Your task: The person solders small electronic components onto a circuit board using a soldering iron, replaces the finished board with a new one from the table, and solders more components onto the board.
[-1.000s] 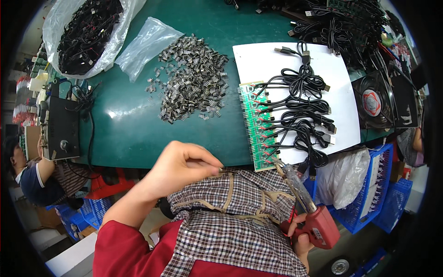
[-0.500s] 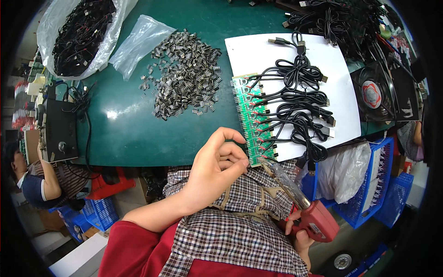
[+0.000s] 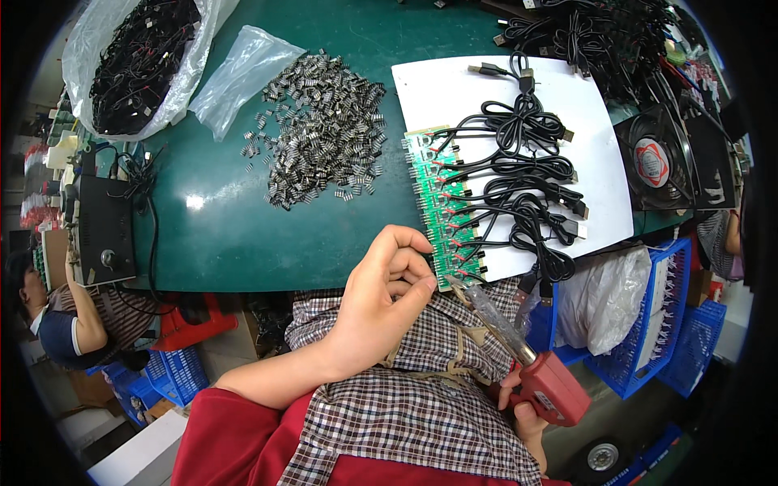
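Note:
A strip of green circuit boards lies at the table's front edge, with rows of metal pins along its left side. Bundled black USB cables run off its right side, joined by red and black wires. My left hand is closed beside the strip's near left corner, thumb and fingertips at the pins; what they pinch, if anything, is too small to make out. In my right hand is a red soldering gun, its fingers wrapped round the handle. The gun's tip is at the strip's near end.
White paper lies under the cables. Left of the strip is a heap of small pin connectors, near a clear plastic bag. A black fan stands at the right, a black control box at the left. Another person sits far left.
The soldering gun has shifted slightly left, its tip now closer to my left thumb. My left hand stays almost in place.

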The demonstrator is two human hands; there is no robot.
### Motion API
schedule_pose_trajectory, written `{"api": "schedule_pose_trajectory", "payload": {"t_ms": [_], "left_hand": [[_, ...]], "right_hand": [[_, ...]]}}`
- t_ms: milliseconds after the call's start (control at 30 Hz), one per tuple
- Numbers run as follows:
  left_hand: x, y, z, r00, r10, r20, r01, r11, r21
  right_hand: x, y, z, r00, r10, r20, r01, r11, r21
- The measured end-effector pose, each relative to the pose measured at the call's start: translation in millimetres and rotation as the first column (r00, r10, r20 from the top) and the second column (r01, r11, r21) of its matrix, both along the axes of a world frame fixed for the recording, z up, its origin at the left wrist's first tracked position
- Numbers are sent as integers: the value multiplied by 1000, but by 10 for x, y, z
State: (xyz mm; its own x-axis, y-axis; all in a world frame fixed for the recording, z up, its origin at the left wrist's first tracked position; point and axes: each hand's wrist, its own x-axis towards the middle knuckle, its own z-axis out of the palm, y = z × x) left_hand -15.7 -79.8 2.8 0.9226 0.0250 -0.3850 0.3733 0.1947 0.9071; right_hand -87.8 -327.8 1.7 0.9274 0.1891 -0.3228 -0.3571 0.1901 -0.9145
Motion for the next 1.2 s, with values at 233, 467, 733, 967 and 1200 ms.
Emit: {"api": "schedule_pose_trajectory", "payload": {"t_ms": [233, 467, 733, 967, 1200], "left_hand": [[-2, -10, -13, 1000, 1, 21, -1, 1000, 18], [-3, -19, -13, 1000, 3, 28, -4, 1000, 26], [-13, -38, -29, 999, 14, 48, -16, 999, 33], [-17, -53, -45, 999, 16, 52, -18, 999, 42], [-6, -44, -20, 999, 9, 49, -11, 999, 46]], "right_hand": [[3, -69, -122, 980, 137, 142, -126, 988, -85], [-105, -259, -309, 934, 262, 244, -216, 956, -200], [-154, -260, -279, 960, 217, 176, -181, 963, -201], [-5, 47, 25, 998, -66, 4, 66, 988, -140], [-233, -355, -299, 942, 298, 155, -211, 885, -414]]}}
